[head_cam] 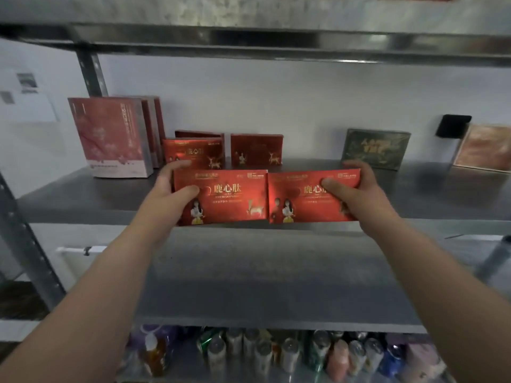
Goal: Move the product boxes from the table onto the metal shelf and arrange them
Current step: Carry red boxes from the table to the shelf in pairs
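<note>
Two red product boxes with gold lettering are held side by side at the front edge of the metal shelf (83,197). My left hand (172,193) grips the left red box (226,197) by its left end, thumb on the front. My right hand (351,193) grips the right red box (301,200) by its right end, thumb on the front. Whether their bottoms rest on the shelf I cannot tell. Behind them stand two more red boxes, one at the left (193,153) and one at the right (255,149).
Tall pink boxes (110,136) stand at the shelf's left, a dark green box (376,149) and a pinkish box (486,147) at the right. A shelf board runs overhead (249,42). Cans and bottles (276,352) fill the level below. An upright post (25,239) stands left.
</note>
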A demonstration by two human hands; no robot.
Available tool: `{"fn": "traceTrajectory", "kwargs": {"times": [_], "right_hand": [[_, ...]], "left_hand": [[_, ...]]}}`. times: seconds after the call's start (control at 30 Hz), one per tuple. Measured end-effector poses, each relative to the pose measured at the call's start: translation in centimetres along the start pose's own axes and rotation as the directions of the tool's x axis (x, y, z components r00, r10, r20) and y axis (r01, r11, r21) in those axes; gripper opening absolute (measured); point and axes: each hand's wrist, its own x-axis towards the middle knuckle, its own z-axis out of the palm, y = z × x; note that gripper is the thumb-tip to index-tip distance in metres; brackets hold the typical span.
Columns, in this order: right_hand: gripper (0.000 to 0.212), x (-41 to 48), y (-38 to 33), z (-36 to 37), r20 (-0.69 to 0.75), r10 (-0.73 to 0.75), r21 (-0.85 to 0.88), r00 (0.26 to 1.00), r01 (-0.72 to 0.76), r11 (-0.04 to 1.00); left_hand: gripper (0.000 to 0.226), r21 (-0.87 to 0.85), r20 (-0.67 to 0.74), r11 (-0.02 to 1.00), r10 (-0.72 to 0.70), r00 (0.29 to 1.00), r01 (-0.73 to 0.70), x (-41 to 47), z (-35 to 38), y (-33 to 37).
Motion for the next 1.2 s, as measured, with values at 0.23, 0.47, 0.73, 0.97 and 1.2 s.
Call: {"fn": "traceTrajectory", "kwargs": {"times": [0.23,0.47,0.73,0.97,1.2], "right_hand": [[0.044,5.8,1.0,4.1,0.062,-0.09,-0.028,0.994,0.092,0.995],[0.034,12.6,0.8,6.6,0.307,-0.149,-0.172,0.94,0.208,0.963],[0.065,16.9,0.8,10.4,0.54,-0.33,-0.608,0.774,0.63,0.483],[0.073,19.9,1.3,14.0,0.485,-0.266,-0.758,0.833,0.552,0.346],[0.07,20.9,3.8,15.2,0.42,-0.411,-0.795,0.809,0.547,0.263]], "left_hand": [[0.039,0.31,-0.099,0.949,0.083,0.992,-0.048,7.2,-0.9,-1.4],[0.045,0.651,-0.097,0.75,0.233,0.968,-0.116,11.5,-1.3,-2.9],[0.077,0.987,0.116,0.052,0.425,0.898,-0.152,13.4,0.9,-3.9],[0.078,0.984,0.08,0.116,0.398,0.914,-0.136,16.2,0.1,-5.4],[0.076,0.98,0.092,0.115,0.47,0.878,-0.164,17.3,-0.3,-6.8]]}}
